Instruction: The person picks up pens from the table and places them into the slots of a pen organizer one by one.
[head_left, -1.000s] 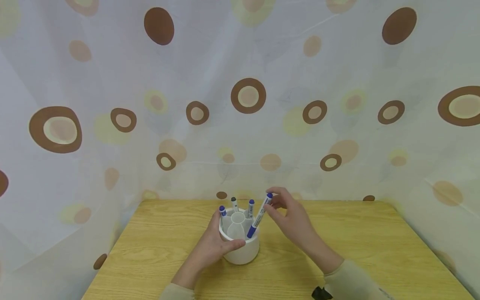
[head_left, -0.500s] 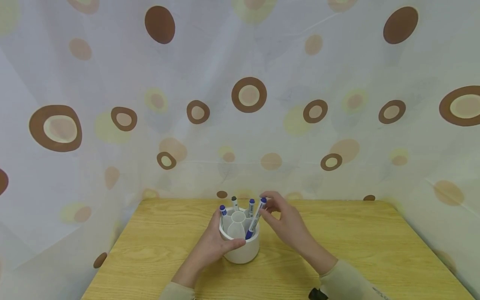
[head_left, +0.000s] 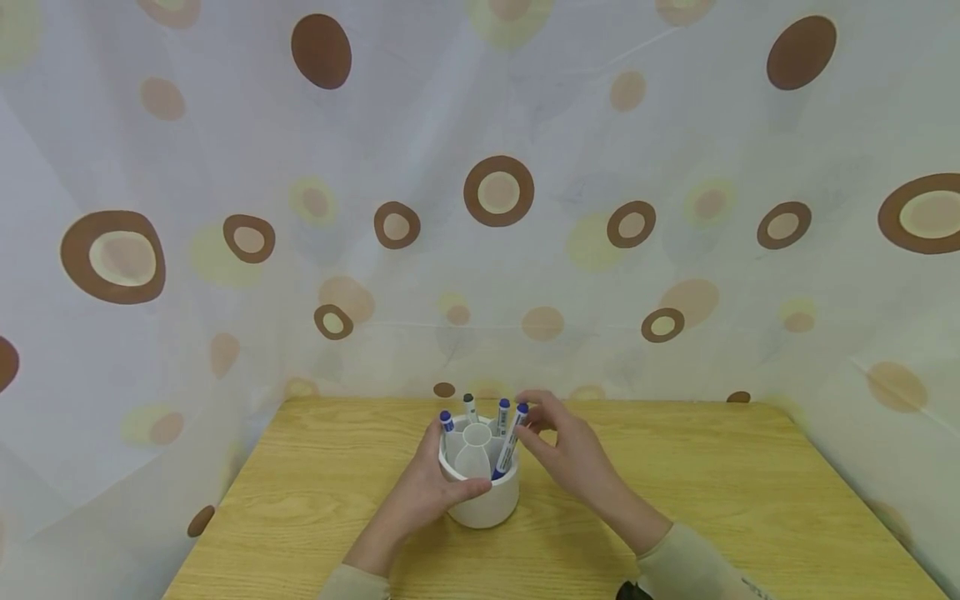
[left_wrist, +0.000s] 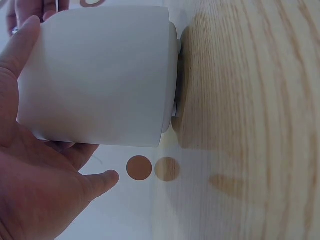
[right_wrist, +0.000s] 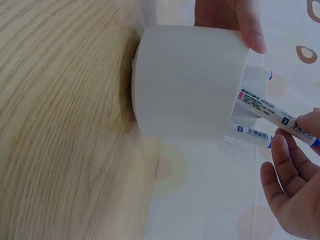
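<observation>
A white round pen holder (head_left: 483, 504) with several compartments around a central ring stands on the wooden table. My left hand (head_left: 429, 483) grips it from the left, thumb along the front rim, as the left wrist view (left_wrist: 95, 75) also shows from the side. Between thumb and fingers my right hand (head_left: 573, 450) pinches a white marker (head_left: 509, 446) near its blue upper end. That marker leans to the right, its lower end inside the front right compartment. Two blue-topped markers (head_left: 503, 417) and a black-topped marker (head_left: 469, 408) stand in other compartments.
The wooden table (head_left: 712, 483) reaches back to a hanging white sheet (head_left: 570, 275) printed with brown and beige circles. A small black object (head_left: 632, 591) shows beside the right sleeve at the bottom edge.
My right hand has moved left and down, bringing the pinched marker lower into the front right compartment and more upright. My left hand keeps its grip on the pen holder.
</observation>
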